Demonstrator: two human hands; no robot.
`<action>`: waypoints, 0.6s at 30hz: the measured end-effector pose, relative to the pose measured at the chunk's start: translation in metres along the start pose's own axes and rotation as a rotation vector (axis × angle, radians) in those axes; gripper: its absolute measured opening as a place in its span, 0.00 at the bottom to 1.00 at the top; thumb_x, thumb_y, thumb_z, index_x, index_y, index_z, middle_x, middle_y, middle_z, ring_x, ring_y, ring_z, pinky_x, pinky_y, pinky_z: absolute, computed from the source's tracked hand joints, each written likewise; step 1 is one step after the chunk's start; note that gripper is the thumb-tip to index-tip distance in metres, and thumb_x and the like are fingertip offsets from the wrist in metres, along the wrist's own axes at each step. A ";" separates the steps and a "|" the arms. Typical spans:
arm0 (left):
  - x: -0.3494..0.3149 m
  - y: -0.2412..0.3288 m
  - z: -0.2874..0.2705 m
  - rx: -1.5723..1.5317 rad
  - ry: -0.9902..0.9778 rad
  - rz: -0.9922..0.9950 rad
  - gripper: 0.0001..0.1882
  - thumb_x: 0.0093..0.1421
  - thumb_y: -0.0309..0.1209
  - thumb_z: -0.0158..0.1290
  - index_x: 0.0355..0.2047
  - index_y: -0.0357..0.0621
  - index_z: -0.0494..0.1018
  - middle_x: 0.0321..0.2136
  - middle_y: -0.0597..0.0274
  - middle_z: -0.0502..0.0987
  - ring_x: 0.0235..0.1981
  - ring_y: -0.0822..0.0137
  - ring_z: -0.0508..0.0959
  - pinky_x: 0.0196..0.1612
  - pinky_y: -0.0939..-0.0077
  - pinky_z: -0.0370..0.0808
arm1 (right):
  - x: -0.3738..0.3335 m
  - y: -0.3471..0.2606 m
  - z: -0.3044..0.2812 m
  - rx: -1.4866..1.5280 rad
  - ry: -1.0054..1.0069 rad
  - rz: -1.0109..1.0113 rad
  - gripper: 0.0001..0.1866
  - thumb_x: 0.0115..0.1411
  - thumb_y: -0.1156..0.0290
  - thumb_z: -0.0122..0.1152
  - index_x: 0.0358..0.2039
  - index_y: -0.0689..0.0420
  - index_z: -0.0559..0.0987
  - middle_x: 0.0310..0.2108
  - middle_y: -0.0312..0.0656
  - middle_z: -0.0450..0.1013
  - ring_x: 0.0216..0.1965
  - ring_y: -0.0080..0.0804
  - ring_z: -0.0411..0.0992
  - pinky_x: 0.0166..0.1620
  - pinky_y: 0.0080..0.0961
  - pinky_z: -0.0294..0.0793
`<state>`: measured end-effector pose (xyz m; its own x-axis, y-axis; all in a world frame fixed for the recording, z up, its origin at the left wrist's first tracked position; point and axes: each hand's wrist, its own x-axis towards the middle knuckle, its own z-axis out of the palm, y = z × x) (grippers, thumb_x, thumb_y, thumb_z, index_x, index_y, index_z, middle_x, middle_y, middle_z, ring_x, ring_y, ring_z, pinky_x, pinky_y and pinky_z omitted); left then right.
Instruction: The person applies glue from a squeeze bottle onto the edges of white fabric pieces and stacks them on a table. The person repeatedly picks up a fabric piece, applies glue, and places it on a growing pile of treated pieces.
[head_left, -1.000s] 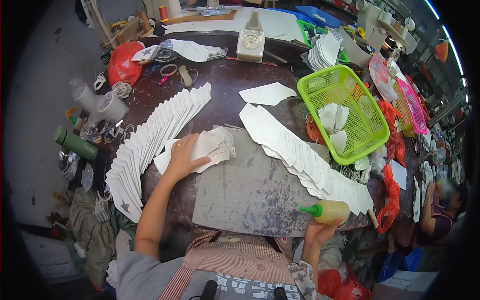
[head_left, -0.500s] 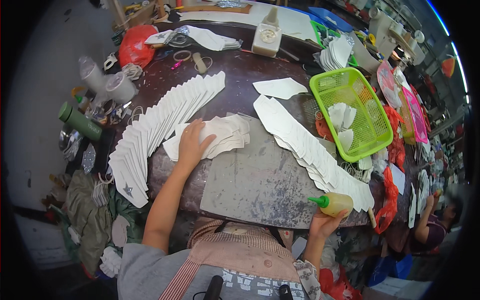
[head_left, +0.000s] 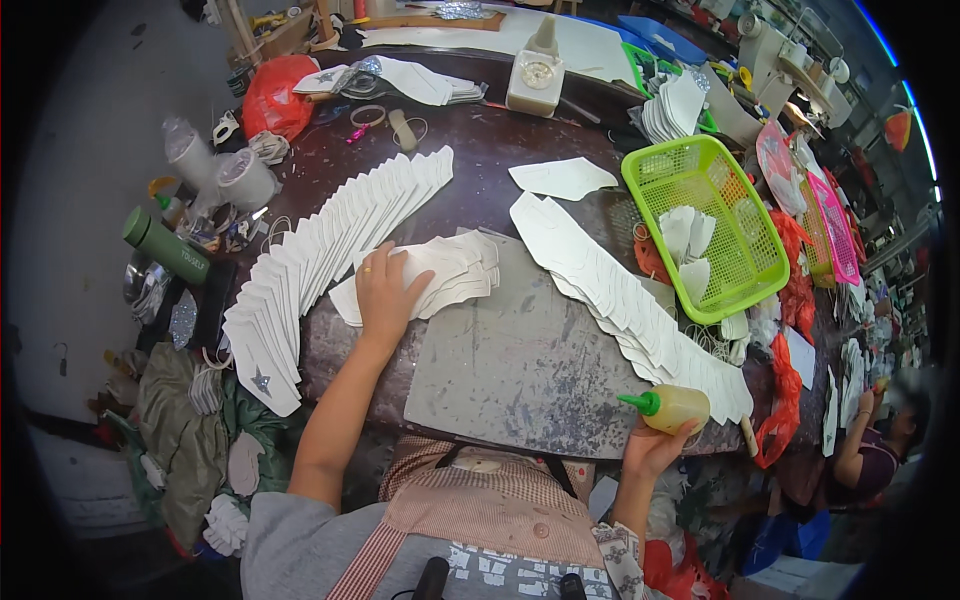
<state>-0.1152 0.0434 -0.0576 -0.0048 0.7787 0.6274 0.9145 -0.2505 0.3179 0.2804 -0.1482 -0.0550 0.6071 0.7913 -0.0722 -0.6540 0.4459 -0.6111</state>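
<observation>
My left hand [head_left: 384,298] lies on a loose pile of white cut pieces [head_left: 455,268], thumb spread away from the fingers. The pile partly covers the left edge of a worn grey board [head_left: 510,360]. Wrapped round a squeeze bottle [head_left: 684,411] of yellowish liquid is my right hand [head_left: 652,452]; the bottle lies tilted, its green nozzle pointing left. A long fan of overlapping white pieces [head_left: 335,235] curves along the left, the nearest one bearing a silver star. Another overlapping row of white pieces [head_left: 625,315] runs down the right, and a single white piece [head_left: 563,178] lies beyond it.
A green plastic basket [head_left: 770,280] holding a few white scraps stands at the right. Far back is a tub with a brush [head_left: 535,82]. A green flask [head_left: 165,245] and a red bag [head_left: 275,100] are at the left. A person [head_left: 870,455] sits at the far right.
The whole view has shifted slightly. My left hand stays on the pile with barely any movement, and my right hand keeps the squeeze bottle in the same place.
</observation>
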 end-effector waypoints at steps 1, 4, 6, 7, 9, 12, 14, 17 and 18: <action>0.001 0.002 -0.002 0.018 0.021 0.021 0.25 0.51 0.39 0.65 0.44 0.36 0.73 0.48 0.46 0.73 0.50 0.47 0.71 0.53 0.55 0.66 | 0.000 -0.001 0.000 0.004 -0.003 0.006 0.32 0.65 0.49 0.56 0.62 0.55 0.64 0.57 0.46 0.68 0.54 0.43 0.72 0.52 0.42 0.79; 0.002 0.000 -0.007 -0.142 -0.041 -0.023 0.23 0.53 0.33 0.65 0.46 0.37 0.70 0.42 0.52 0.74 0.46 0.56 0.74 0.50 0.61 0.69 | 0.001 0.001 0.000 0.001 0.025 -0.002 0.31 0.65 0.50 0.57 0.62 0.55 0.64 0.56 0.46 0.68 0.53 0.43 0.72 0.54 0.43 0.78; 0.007 0.005 -0.020 -0.511 -0.082 -0.236 0.22 0.54 0.28 0.64 0.48 0.39 0.69 0.39 0.56 0.75 0.42 0.62 0.75 0.47 0.66 0.71 | 0.004 -0.001 -0.010 0.004 -0.013 0.017 0.32 0.65 0.50 0.57 0.62 0.55 0.64 0.57 0.45 0.68 0.55 0.43 0.71 0.56 0.45 0.75; 0.015 0.015 -0.030 -0.700 -0.117 -0.339 0.22 0.55 0.26 0.63 0.48 0.39 0.68 0.37 0.59 0.75 0.41 0.66 0.75 0.45 0.69 0.72 | 0.000 -0.009 -0.015 -0.030 -0.019 0.064 0.32 0.65 0.49 0.56 0.62 0.55 0.64 0.57 0.44 0.68 0.56 0.43 0.70 0.57 0.45 0.74; 0.026 0.041 -0.078 -0.936 -0.367 -0.298 0.23 0.55 0.23 0.61 0.50 0.40 0.68 0.37 0.58 0.76 0.41 0.70 0.76 0.43 0.76 0.73 | -0.004 -0.018 -0.015 -0.092 -0.050 0.171 0.32 0.65 0.48 0.56 0.62 0.54 0.65 0.58 0.44 0.67 0.58 0.42 0.68 0.59 0.46 0.71; 0.027 0.059 -0.101 -0.752 -0.847 0.109 0.23 0.57 0.31 0.61 0.52 0.43 0.69 0.41 0.57 0.76 0.45 0.62 0.77 0.50 0.67 0.71 | -0.010 -0.019 -0.002 -0.195 -0.050 0.210 0.32 0.65 0.49 0.57 0.63 0.54 0.64 0.59 0.45 0.67 0.59 0.43 0.68 0.58 0.44 0.72; 0.012 0.071 -0.078 -0.737 -1.073 0.282 0.22 0.59 0.38 0.59 0.50 0.44 0.69 0.45 0.58 0.74 0.48 0.56 0.74 0.52 0.62 0.68 | -0.014 -0.006 0.018 -0.303 -0.081 0.199 0.31 0.66 0.51 0.57 0.62 0.55 0.63 0.58 0.44 0.68 0.58 0.40 0.69 0.56 0.42 0.75; -0.001 0.079 -0.050 -0.525 -1.060 0.545 0.21 0.57 0.40 0.60 0.47 0.44 0.70 0.43 0.58 0.72 0.47 0.57 0.73 0.49 0.62 0.68 | -0.015 0.015 0.044 -0.460 -0.263 0.240 0.29 0.66 0.55 0.58 0.61 0.57 0.63 0.57 0.45 0.68 0.57 0.39 0.69 0.55 0.42 0.75; -0.004 0.081 -0.047 -0.548 -0.982 0.586 0.23 0.53 0.43 0.61 0.45 0.44 0.70 0.41 0.57 0.69 0.45 0.56 0.71 0.47 0.61 0.67 | -0.017 0.025 0.057 -0.412 -0.170 0.234 0.24 0.66 0.62 0.60 0.55 0.66 0.67 0.48 0.47 0.72 0.49 0.38 0.75 0.51 0.39 0.78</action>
<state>-0.0598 -0.0066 -0.0008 0.8584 0.5096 0.0584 0.3901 -0.7226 0.5706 0.2285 -0.1265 -0.0239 0.3609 0.9227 -0.1355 -0.5106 0.0739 -0.8567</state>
